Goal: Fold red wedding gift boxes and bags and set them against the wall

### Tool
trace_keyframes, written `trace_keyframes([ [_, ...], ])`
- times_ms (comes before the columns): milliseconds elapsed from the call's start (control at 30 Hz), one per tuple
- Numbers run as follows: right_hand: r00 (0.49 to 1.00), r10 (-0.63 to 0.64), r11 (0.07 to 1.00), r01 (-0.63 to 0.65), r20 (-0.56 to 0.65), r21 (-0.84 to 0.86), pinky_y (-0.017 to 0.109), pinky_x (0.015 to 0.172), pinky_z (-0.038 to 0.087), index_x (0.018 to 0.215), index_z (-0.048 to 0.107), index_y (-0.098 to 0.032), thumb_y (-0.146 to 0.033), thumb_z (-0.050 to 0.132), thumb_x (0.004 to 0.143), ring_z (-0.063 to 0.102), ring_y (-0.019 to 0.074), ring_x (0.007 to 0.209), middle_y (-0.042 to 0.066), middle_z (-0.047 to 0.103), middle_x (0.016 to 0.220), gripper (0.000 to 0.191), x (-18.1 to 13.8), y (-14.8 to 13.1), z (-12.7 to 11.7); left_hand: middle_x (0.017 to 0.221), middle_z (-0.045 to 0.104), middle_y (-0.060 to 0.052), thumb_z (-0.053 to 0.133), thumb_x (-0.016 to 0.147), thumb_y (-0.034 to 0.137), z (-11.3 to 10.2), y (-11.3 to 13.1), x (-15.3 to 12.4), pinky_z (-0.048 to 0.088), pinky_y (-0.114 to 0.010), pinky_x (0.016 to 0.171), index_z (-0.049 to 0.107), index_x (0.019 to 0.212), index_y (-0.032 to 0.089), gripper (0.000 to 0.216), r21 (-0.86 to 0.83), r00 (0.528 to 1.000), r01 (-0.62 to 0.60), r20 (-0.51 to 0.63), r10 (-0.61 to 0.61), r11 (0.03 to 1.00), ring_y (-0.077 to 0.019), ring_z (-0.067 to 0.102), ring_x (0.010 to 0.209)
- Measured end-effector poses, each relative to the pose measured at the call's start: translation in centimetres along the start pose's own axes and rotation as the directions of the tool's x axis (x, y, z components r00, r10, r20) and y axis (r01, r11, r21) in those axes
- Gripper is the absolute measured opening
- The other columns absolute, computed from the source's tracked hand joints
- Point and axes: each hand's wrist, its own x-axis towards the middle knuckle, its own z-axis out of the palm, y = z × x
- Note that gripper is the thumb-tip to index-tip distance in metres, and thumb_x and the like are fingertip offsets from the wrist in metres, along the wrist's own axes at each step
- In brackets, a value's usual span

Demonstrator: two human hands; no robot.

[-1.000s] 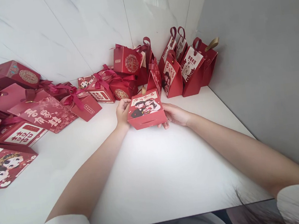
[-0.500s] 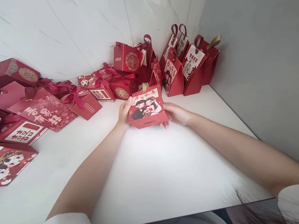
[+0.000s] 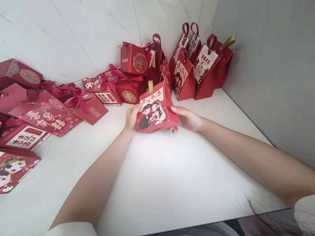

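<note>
Between my two hands is a red gift box (image 3: 154, 112) with a cartoon bride and groom on its front and a gold ribbon loop at its top. It is tilted, and its bottom edge faces me. My left hand (image 3: 133, 118) grips its left side, thumb on the front face. Against the right side lies my right hand (image 3: 188, 117), its thumb on the edge and fingertips showing below; the rest of those fingers are hidden behind the box. Just past it stands a similar red box (image 3: 183, 76) with a dark red loop.
Several upright loop-handled boxes, among them one with a white label (image 3: 205, 71), fill the back right corner. Ribboned boxes (image 3: 128, 93) are stacked at the back. More red boxes (image 3: 47, 114) pile up on the left. A grey panel (image 3: 275, 64) bounds the white table (image 3: 164, 185) at right.
The gift box has turned and tilted in my hands, so its right side and gold loop show more. Both hands still hold it; the view has shifted slightly.
</note>
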Motion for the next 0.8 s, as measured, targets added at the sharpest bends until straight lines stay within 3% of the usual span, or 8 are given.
trace_keyframes([
  [267, 1.0, -0.003, 1.0, 0.003, -0.003, 0.013, 0.024, 0.044, 0.058, 0.08, 0.065, -0.015, -0.068, 0.066, 0.082, 0.069, 0.0183, 0.049, 0.007, 0.072, 0.06, 0.054, 0.02, -0.32, 0.02, 0.073, 0.076, -0.005, 0.083, 0.066, 0.046, 0.58, 0.15, -0.18, 0.056, -0.031, 0.068, 0.073, 0.07, 0.013, 0.034, 0.03, 0.997, 0.003, -0.08, -0.001, 1.0, -0.022, 0.07, 0.068],
  [433, 0.999, -0.009, 0.998, 0.007, -0.031, -0.061, 0.024, 0.041, 0.057, 0.086, 0.064, -0.016, -0.07, 0.069, 0.082, 0.068, 0.018, 0.046, 0.004, 0.072, 0.06, 0.055, -0.06, 0.04, 0.42, 0.078, 0.074, -0.005, 0.079, 0.073, 0.046, 0.3, -0.12, -0.19, 0.053, -0.03, 0.07, 0.073, 0.076, 0.014, 0.033, 0.047, 0.997, -0.07, -0.027, 0.072, 0.996, -0.0211, 0.068, 0.072],
  [600, 1.0, -0.007, 0.984, 0.005, -0.01, -0.176, 0.023, 0.047, 0.059, 0.096, 0.065, -0.014, -0.072, 0.071, 0.08, 0.071, 0.0174, 0.053, 0.006, 0.075, 0.07, 0.06, -0.13, 0.48, 0.72, 0.061, 0.055, 0.001, 0.073, 0.083, 0.04, -0.02, -0.05, 0.0, 0.042, -0.023, 0.058, 0.057, 0.059, 0.017, 0.036, 0.133, 0.965, -0.258, -0.002, 0.261, 0.957, -0.012, 0.05, 0.059],
  [800, 1.0, -0.003, 0.984, -0.002, -0.029, -0.178, 0.023, 0.047, 0.058, 0.102, 0.065, -0.015, -0.073, 0.073, 0.077, 0.071, 0.017, 0.054, 0.005, 0.076, 0.073, 0.064, 0.02, 0.53, 0.56, 0.059, 0.047, 0.002, 0.07, 0.087, 0.031, 0.56, 0.45, -0.24, 0.037, -0.023, 0.056, 0.049, 0.056, 0.017, 0.04, 0.137, 0.97, -0.229, -0.054, 0.238, 0.964, -0.0108, 0.042, 0.056],
])
